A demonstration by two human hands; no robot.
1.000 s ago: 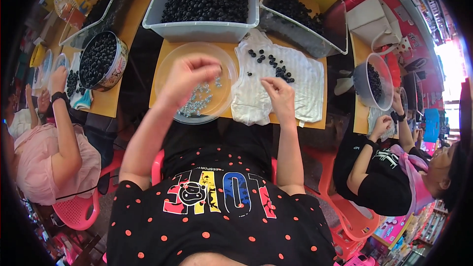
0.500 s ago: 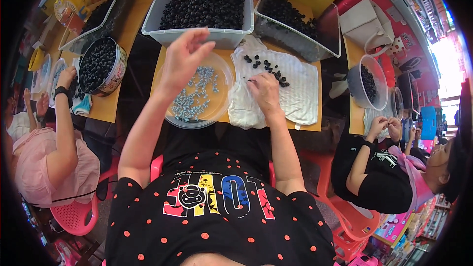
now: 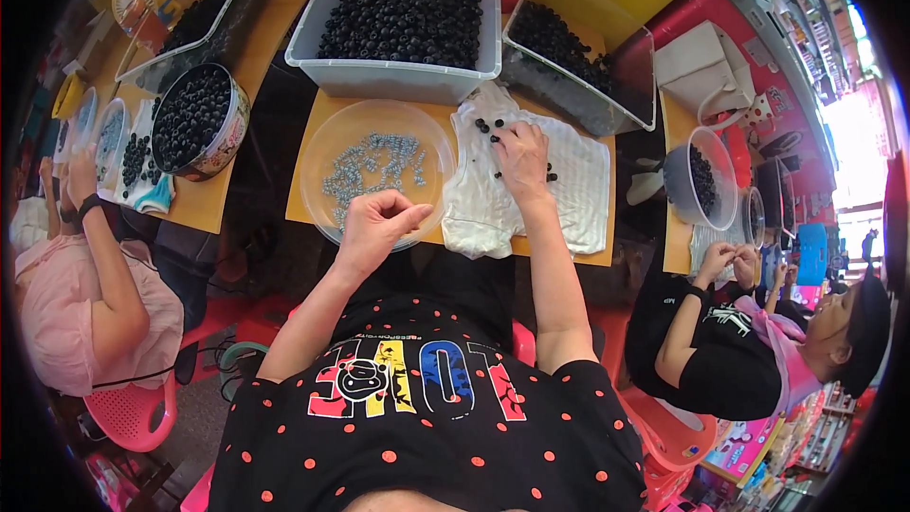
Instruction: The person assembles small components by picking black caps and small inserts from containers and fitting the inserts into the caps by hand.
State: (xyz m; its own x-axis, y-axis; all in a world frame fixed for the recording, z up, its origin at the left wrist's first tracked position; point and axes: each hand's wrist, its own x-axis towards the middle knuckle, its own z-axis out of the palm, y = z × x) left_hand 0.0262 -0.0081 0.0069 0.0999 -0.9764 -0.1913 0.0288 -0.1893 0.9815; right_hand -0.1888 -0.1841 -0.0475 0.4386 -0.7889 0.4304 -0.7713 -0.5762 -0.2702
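My left hand [image 3: 384, 225] is closed in a pinch over the near rim of a clear round tray [image 3: 312, 161]. Whatever sits between its thumb and forefinger is too small to make out. Small silvery-blue pieces [image 3: 365, 166] lie scattered in that tray. To the right, my right hand [image 3: 523, 159] rests over a folded white cloth [image 3: 580, 199], its fingers bent together at a small black round piece [image 3: 495, 138]. More black round pieces [image 3: 482, 124] lie around the fingers; some are partly hidden under the hand.
A large translucent bin [image 3: 393, 78] of black pieces stands behind the tray, with another clear bin [image 3: 578, 95] to its right. Nearby are a patterned round tub [image 3: 227, 137] and a clear bowl [image 3: 722, 192]. People sit at both sides, a pink sleeve [image 3: 137, 275] on the left.
My left hand has come down and toward me from above the tray, its spread fingers now pinched. My right hand has moved slightly up the cloth, over the black pieces.
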